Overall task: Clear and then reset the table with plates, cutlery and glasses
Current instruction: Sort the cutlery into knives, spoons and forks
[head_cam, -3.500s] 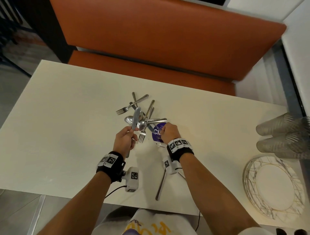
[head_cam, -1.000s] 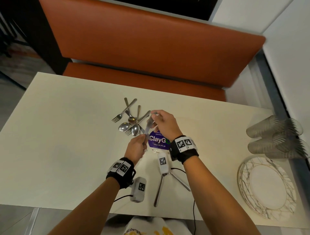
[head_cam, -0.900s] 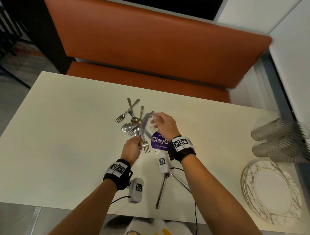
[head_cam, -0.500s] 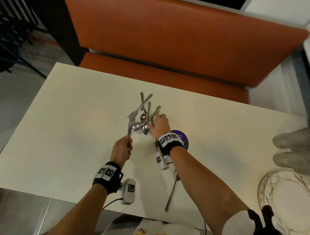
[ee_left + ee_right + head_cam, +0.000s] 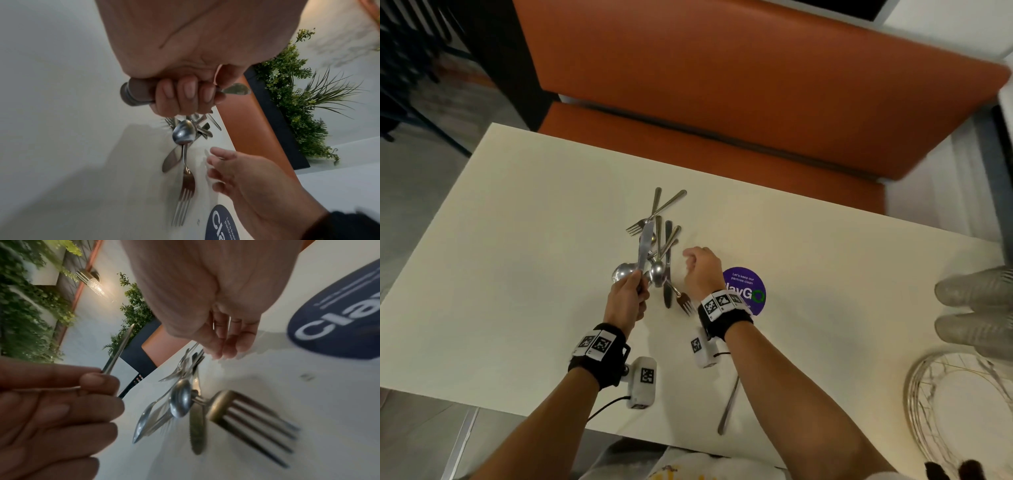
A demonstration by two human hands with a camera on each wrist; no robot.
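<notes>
Looking down from the head view, I see one utensil handle [image 5: 727, 407] lying alone at the near edge of the tabletop [image 5: 500, 274], partly under my right forearm. Off to the right sit a plate [image 5: 962, 404] and, just beyond it, stacked glasses [image 5: 976, 308].

My left hand [image 5: 625, 301] has its grip wrapped tight on a knife [image 5: 643, 245], fingers [image 5: 185, 95] curled round the handle, blade raised and pointing away from me above the pile. From the left wrist, a second piece of metal shows at the thumb side; I cannot tell what it is.

My right hand [image 5: 702, 270] hovers just right of the cutlery pile [image 5: 662, 250], its grip loose and holding nothing, fingers [image 5: 232, 337] relaxed and bent slightly downward, near the handles but apart from them.

The pile lies mid-tabletop: a spoon [image 5: 184, 133] on top, a fork [image 5: 251, 421] with tines toward me, a second knife [image 5: 667, 274] beside it, more forks and spoons crossed farther out. A purple sticker [image 5: 748, 291] is on the tabletop to the right of my right wrist.

Beyond the tabletop stands an orange bench [image 5: 722, 85].
</notes>
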